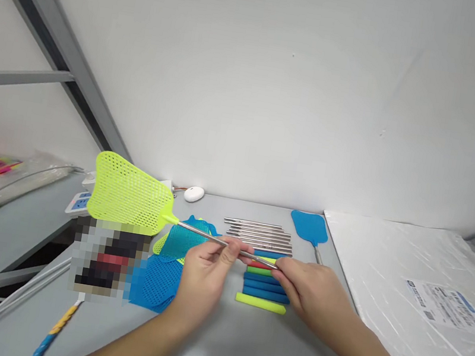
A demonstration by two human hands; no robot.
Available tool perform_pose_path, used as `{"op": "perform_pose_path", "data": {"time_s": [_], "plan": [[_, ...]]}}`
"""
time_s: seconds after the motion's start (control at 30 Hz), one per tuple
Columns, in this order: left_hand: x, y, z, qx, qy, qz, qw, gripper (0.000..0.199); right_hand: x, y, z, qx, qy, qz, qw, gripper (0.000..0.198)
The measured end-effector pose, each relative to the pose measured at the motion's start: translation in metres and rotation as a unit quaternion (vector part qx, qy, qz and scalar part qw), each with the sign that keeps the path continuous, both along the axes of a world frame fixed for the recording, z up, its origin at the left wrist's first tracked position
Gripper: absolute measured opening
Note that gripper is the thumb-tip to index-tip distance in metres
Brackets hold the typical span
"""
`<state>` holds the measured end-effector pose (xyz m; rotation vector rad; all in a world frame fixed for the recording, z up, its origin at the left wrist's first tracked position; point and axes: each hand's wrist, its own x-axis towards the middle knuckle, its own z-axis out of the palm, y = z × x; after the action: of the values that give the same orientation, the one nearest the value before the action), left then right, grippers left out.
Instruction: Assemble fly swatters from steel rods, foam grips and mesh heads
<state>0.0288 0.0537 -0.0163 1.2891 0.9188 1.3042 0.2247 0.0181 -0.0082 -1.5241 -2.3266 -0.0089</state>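
A yellow-green fly swatter (131, 194) with a thin metal rod is held above the table, its perforated head pointing up and left. My left hand (209, 270) pinches the rod near its middle. At the rod's right end, my right hand (314, 289) is closed on the metal. Under the rod lies a row of coloured handle tubes, among them blue tubes (268, 287) and a yellow-green tube (260, 303). Behind them rest several metal rods (260, 233). Left of my left hand is a pile of loose swatter heads (155, 285).
A blue fly swatter (309, 228) lies at the back right beside a large plastic-wrapped white package (418, 291). A white rounded device (193, 194) sits by the wall. Left are a power strip (79, 203), cables, a blurred patch and a blue-yellow handle (55, 332).
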Motion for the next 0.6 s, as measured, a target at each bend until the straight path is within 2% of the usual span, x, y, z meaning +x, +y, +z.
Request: {"op": "perform_pose_path", "data": {"time_s": [0.2,0.37,0.4,0.47,0.53,0.6], "plan": [[-0.015,0.018,0.014,0.032,-0.107,0.107,0.988,0.027,0.016,0.000,0.001,0.007,-0.028,-0.019,0.999,0.031],[-0.013,0.019,0.015,0.057,-0.114,0.133,0.983,0.029,0.019,-0.002,-0.002,0.022,-0.039,-0.010,0.999,0.030],[-0.011,0.017,0.012,0.057,-0.103,0.122,0.985,0.029,0.019,-0.002,-0.004,0.035,-0.042,-0.004,0.999,0.029],[-0.003,0.010,0.004,0.039,-0.054,0.060,0.996,0.029,0.017,-0.002,-0.009,0.066,-0.050,0.006,0.997,0.029],[0.005,0.003,-0.003,0.002,0.016,-0.046,0.999,0.028,0.015,-0.003,-0.014,0.093,-0.062,0.017,0.994,0.028],[0.011,-0.003,-0.008,-0.029,0.074,-0.133,0.988,0.032,0.012,-0.005,-0.016,0.106,-0.072,0.034,0.991,0.028]]}}
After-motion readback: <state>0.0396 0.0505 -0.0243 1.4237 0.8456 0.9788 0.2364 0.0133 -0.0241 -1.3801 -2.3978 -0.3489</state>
